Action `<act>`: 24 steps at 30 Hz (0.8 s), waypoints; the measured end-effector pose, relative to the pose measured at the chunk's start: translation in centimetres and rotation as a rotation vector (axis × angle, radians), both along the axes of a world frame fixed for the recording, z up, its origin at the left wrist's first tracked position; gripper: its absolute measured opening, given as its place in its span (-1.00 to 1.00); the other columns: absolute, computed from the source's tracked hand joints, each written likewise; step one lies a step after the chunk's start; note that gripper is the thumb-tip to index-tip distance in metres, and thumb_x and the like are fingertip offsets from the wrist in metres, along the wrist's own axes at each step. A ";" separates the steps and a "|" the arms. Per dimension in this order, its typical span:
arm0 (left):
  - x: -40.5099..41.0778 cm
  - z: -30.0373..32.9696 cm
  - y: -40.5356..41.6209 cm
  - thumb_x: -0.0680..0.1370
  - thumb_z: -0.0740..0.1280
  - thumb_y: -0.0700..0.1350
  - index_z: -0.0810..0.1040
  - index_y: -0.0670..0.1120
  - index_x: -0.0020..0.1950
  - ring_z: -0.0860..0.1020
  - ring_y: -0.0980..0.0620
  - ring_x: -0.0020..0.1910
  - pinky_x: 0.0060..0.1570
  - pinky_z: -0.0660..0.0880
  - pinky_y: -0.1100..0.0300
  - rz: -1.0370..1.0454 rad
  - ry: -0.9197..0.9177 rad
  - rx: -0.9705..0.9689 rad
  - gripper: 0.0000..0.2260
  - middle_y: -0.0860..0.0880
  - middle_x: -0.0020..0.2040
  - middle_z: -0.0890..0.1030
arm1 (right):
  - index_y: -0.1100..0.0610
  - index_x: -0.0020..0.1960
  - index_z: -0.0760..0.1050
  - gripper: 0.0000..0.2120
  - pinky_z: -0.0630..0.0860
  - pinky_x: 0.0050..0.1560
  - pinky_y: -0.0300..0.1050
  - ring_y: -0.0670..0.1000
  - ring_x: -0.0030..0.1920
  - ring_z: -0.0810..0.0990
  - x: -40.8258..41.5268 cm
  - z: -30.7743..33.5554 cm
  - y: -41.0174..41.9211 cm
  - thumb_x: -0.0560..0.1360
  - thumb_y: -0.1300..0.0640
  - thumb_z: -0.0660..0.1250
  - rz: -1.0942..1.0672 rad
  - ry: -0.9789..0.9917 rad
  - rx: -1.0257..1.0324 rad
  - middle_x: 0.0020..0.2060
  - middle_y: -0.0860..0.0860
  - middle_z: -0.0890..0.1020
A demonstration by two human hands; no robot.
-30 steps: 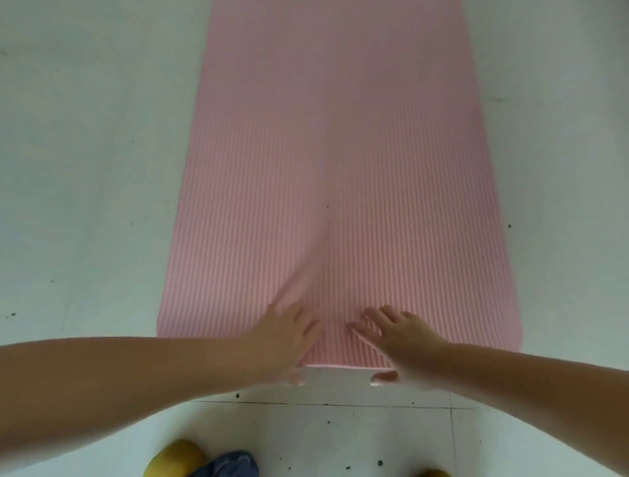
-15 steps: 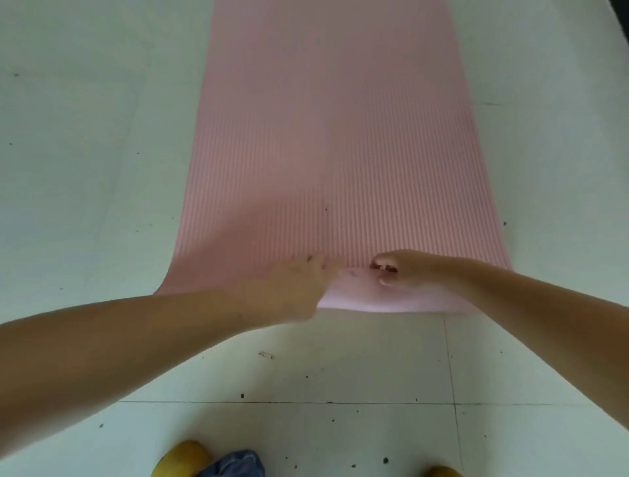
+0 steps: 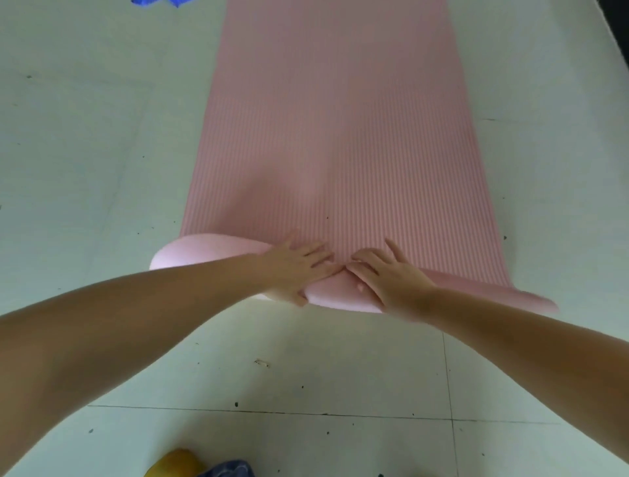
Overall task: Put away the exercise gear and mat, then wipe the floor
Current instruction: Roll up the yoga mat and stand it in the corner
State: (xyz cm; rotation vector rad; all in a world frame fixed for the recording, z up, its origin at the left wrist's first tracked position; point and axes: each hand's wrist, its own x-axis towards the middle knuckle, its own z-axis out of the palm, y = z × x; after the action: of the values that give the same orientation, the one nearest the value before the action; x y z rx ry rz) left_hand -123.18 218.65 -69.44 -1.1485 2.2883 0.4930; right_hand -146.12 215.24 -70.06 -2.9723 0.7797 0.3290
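Observation:
A pink ribbed exercise mat (image 3: 340, 136) stretches away from me across the pale tiled floor. Its near end is curled over into a low roll (image 3: 190, 253) that spans the mat's width. My left hand (image 3: 296, 269) lies on top of the roll near its middle, fingers straight and spread, pressing down. My right hand (image 3: 388, 275) lies beside it on the roll, fingers also extended, thumb against the roll's near face. The two hands almost touch at the fingertips.
Pale floor tiles (image 3: 85, 153) with dark specks lie on both sides and in front of me. A blue object (image 3: 160, 2) peeks in at the top left edge. A yellow shoe tip (image 3: 173, 463) and blue trouser hem (image 3: 228, 470) show at the bottom.
The mat's near end went from lying flat under my palms to being folded over and rolled away from me. Both hands moved forward with it and now press on the roll.

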 end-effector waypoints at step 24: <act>2.2 0.6 -7.4 0.54 0.33 0.00 0.47 -0.01 -0.01 0.45 0.04 -0.12 -0.30 0.29 0.30 0.565 0.426 0.276 -0.87 0.11 -0.18 0.49 | 0.06 0.36 0.37 -0.56 0.25 0.32 0.16 0.15 0.25 0.46 -1.2 -0.3 -5.5 0.52 -0.07 0.18 -0.325 -0.291 -0.014 0.23 0.07 0.52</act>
State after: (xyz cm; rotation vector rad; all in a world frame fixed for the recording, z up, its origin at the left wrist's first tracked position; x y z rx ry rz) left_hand -121.01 211.29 -68.84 -1.6618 2.0968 1.3332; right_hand -147.36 209.71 -70.32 -2.7460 1.1965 -0.1226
